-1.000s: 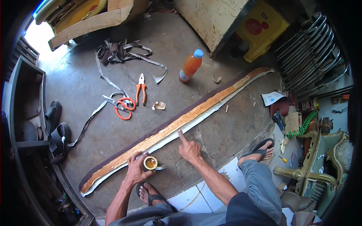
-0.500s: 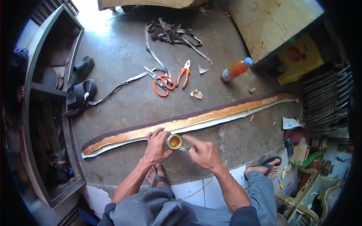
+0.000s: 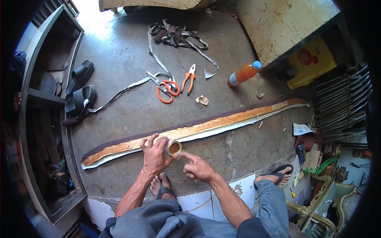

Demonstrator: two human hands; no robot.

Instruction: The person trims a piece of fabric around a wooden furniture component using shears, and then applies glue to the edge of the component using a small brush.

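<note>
My left hand is closed round a small roll of clear tape, which has a yellowish rim and a brown middle. My right hand points its index finger to the roll's near rim, the tip apparently touching it. Its other fingers are curled loosely and no held thing shows in them. Just beyond both hands a long, slightly bowed wooden strip lies slantwise on the floor. Dark cloth runs along its far edge and a white layer along its near edge.
Orange-handled scissors, pliers and a beige scrap lie beyond the strip. Farther off are tangled grey straps and an orange drink bottle. Black sandals sit by a cabinet frame at left; metal rods stand right.
Both hands and the roll have shifted slightly left. My right index finger has come down from beside the roll to its near rim. The view has moved a little; the strip lies as before.
</note>
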